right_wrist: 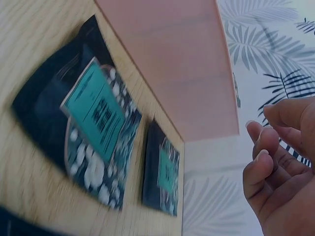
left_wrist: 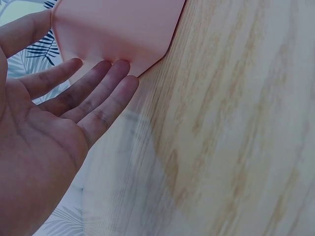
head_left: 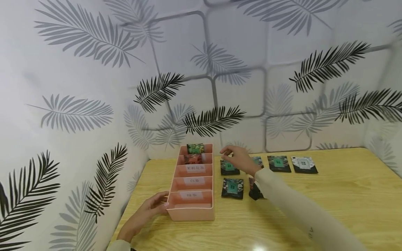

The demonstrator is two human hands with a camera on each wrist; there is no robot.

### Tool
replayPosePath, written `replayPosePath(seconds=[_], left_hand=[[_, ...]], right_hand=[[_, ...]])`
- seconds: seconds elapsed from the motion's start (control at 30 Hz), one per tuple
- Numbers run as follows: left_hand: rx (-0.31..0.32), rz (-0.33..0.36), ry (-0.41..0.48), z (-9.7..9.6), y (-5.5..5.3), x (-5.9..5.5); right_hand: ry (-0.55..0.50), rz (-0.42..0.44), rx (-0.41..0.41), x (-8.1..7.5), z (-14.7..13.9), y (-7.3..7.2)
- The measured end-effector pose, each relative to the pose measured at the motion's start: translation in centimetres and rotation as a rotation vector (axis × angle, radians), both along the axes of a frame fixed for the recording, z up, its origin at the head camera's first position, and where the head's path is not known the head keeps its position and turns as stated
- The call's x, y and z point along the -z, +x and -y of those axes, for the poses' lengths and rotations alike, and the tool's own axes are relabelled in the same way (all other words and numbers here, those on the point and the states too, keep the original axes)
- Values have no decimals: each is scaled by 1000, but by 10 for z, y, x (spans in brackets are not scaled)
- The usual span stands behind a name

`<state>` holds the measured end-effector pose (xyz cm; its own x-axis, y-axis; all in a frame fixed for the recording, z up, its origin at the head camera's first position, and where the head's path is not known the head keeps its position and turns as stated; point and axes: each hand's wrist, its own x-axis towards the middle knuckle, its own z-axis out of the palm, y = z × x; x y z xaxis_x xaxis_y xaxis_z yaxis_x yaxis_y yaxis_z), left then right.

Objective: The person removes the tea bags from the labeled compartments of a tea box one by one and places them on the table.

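A pink divided box [head_left: 190,214] stands on the table, its compartments in a row with paper labels. My left hand [head_left: 146,214] is at its near left corner; in the left wrist view the fingertips [left_wrist: 130,82] touch the pink wall. A green-and-yellow tea packet [head_left: 195,149] stands in the farthest compartment, a red one [head_left: 193,159] in the one before it. Beside the box's far right side, my right hand [head_left: 240,160] hovers above the packets, its fingers loosely bent with nothing between them. Below it lies a dark packet with a green label [head_left: 228,167].
Nearer lies another green-labelled packet [head_left: 232,188], with a dark reddish packet [head_left: 255,190] partly behind the right sleeve. Farther right are a green-labelled packet [head_left: 279,164] and a white-labelled one [head_left: 304,165]. A leaf-patterned wall [head_left: 238,87] rises behind the wooden table [head_left: 345,184].
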<state>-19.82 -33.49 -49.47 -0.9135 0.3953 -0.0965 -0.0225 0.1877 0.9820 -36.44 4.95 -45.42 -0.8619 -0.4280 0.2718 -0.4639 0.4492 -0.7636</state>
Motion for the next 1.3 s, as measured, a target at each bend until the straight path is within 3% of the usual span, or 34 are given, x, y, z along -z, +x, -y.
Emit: replayPosePath(seconds=[0.5,0.7,1.1,1.3], left_hand=[[16,-21,5,3,2,1],[3,12,11,3,1,0],[19,0,22,3,0,1],[25,-10,16,5,1,1]], right_hand=[[27,-42,-25,-7,48,-8],[32,2,-34,-7,63,-10],[143,25,29,-9,85,-10],[204,-13,44,-8,92,-16]])
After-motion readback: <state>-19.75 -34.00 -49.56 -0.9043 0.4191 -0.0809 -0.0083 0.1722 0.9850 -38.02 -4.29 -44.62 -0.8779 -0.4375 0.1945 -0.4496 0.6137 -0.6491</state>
